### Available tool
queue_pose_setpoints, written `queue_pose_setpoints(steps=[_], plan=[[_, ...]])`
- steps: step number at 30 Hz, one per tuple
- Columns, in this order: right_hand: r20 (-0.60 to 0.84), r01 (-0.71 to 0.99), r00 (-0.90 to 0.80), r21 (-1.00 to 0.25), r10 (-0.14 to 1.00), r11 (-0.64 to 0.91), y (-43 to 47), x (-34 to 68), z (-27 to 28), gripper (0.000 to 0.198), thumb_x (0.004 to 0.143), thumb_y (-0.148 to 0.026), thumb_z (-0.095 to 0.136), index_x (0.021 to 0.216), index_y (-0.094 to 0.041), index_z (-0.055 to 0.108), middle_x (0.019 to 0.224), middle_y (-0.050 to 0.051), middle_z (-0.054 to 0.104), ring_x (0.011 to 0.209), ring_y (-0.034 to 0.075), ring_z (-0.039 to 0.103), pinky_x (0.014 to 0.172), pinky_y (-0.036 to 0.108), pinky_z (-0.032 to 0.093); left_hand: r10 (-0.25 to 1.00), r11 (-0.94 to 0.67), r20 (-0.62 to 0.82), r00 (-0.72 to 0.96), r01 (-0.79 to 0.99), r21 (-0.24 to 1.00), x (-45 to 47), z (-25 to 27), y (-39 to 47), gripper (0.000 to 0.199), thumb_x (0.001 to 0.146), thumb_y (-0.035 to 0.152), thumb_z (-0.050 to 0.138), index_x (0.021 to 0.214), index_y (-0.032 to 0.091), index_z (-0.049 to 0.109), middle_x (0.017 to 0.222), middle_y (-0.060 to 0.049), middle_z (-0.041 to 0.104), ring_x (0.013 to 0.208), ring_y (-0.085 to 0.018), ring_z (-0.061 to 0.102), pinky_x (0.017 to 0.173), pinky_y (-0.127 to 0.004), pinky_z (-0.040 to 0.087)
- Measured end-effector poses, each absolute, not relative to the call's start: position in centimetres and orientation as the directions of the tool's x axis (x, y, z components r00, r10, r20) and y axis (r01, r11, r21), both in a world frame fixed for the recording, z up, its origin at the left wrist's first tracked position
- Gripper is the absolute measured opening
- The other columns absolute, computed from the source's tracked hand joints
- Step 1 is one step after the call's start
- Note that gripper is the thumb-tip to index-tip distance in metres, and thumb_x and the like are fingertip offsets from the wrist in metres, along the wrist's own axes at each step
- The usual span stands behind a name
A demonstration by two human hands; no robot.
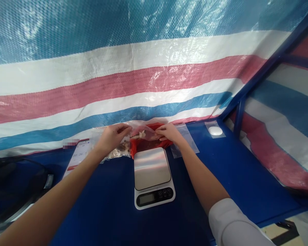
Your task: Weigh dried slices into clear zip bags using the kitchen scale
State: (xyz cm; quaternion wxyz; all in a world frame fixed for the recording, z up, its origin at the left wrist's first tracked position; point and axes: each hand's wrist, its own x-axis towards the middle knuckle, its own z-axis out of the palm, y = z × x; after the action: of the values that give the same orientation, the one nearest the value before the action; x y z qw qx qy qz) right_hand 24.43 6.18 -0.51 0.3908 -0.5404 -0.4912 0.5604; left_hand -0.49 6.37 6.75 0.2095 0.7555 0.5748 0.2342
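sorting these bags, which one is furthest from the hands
The small clear bag at far right, set apart by its white object; the other bags lie nearer the hands.

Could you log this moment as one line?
left hand: holds clear bag; right hand: holds clear bag; between hands: pale piece; close by: red bag, scale

A striped tarpaulin [143, 78] hangs beyond the fingers [164, 131]; left of them lies a smartphone [79, 153], right rises a blue frame [261, 72].

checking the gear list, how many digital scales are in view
1: the digital scale on the blue table, nearer the camera than the red plastic bag.
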Motion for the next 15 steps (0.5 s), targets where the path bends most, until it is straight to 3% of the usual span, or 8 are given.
queue_pose_setpoints(steps=[9, 15], plan=[[-0.22, 0.063, -0.154, -0.975, 0.963, -0.213, 6.2, 24.5, -0.4, 0.008, 0.084, -0.02, 0.072, 0.083, -0.015, 0.077, 0.087, 0.009, 0.078, 0.078, 0.019, 0.075, 0.062, 0.023, 0.064, 0.95, -0.31, 0.212, 0.227, 0.748, 0.587, 0.5, 7.4, 7.2, 0.036, 0.085, 0.053, 0.054, 0.089, 0.024, 0.074, 0.087, -0.004, 0.078, 0.082, -0.025, 0.07, 0.075, -0.032, 0.051], [-0.259, 0.038, -0.211, -0.966, 0.943, -0.257, 6.1, 24.5, 0.1, 0.011, 0.089, -0.02, 0.068, 0.086, -0.015, 0.076, 0.078, 0.007, 0.078, 0.072, 0.017, 0.076, 0.062, 0.021, 0.062, 0.932, -0.363, 0.263, 0.251, 0.699, 0.616, 0.7, 7.3, 7.7, 0.039, 0.086, 0.057, 0.055, 0.089, 0.024, 0.074, 0.085, -0.006, 0.077, 0.077, -0.025, 0.07, 0.074, -0.034, 0.054]])
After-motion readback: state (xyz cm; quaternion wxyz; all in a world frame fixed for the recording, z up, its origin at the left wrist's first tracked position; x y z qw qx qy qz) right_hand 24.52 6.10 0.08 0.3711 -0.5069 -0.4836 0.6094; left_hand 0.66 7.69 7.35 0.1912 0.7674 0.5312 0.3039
